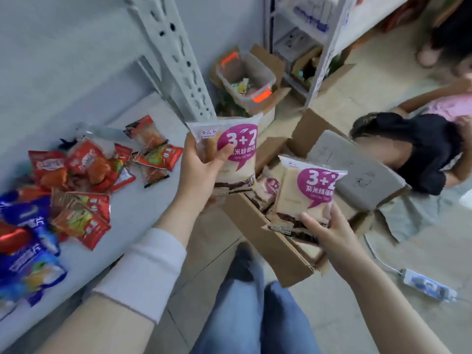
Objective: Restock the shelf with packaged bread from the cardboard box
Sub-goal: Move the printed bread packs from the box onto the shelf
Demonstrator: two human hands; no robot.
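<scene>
My left hand (201, 172) grips a bread packet (236, 152) with a purple "3+2" label, held up over the edge of the grey shelf (143, 200). A second, identical bread packet (306, 192) is pinched at its lower edge by my right hand (329, 233), just above the open cardboard box (270, 238) on the floor. More bread packets (268, 190) lie inside the box.
Red and blue snack packets (76, 187) are heaped on the shelf's left part. A perforated steel upright (178, 60) rises behind. Beyond stand a clear bin with orange latches (245, 80), another person (421, 152) crouching at right, and a power strip (429, 287) on the floor.
</scene>
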